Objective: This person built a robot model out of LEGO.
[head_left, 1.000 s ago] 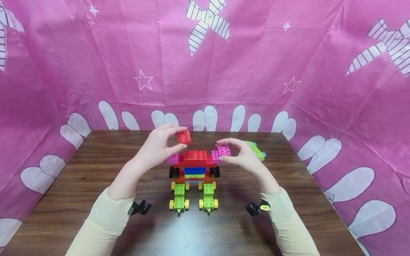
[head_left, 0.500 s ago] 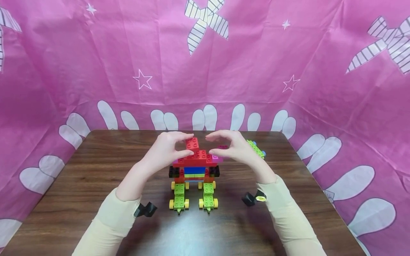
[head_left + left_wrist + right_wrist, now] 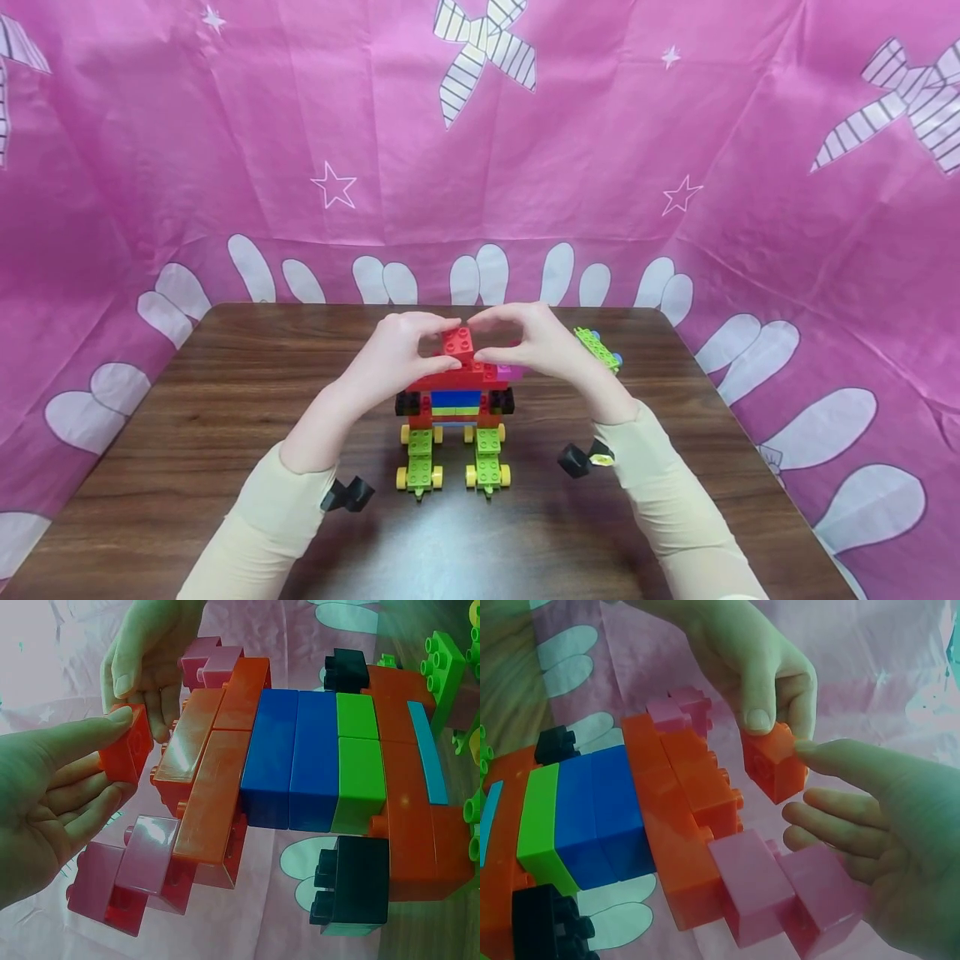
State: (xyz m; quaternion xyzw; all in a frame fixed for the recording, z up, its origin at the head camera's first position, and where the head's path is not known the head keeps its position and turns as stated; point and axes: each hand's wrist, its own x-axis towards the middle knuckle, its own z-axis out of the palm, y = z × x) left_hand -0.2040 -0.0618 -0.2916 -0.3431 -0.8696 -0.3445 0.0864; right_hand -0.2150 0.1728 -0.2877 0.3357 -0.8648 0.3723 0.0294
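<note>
A square red building brick (image 3: 457,340) is pinched between thumb and fingers of my left hand (image 3: 390,354). It hangs just above the studded red top of a toy-brick figure (image 3: 456,400). My right hand (image 3: 536,340) comes up to the brick's other side; its thumb tip meets the brick's edge in the right wrist view, and its fingers stay loosely bent below. The figure has a blue brick (image 3: 270,757) middle, a green brick (image 3: 361,772) layer, a black brick (image 3: 352,885) at each side and stepped pink bricks (image 3: 751,877) at both top ends.
Two green wheeled bases (image 3: 488,471) with yellow wheels carry the figure on the dark wooden table (image 3: 225,400). Another green wheeled base (image 3: 597,350) with blue wheels lies at the back right. A pink patterned cloth (image 3: 600,142) hangs behind the table.
My left hand has carried the red brick right and down over the figure's top. My right hand has let go of the pink brick at the right end and moved left to the red brick.
</note>
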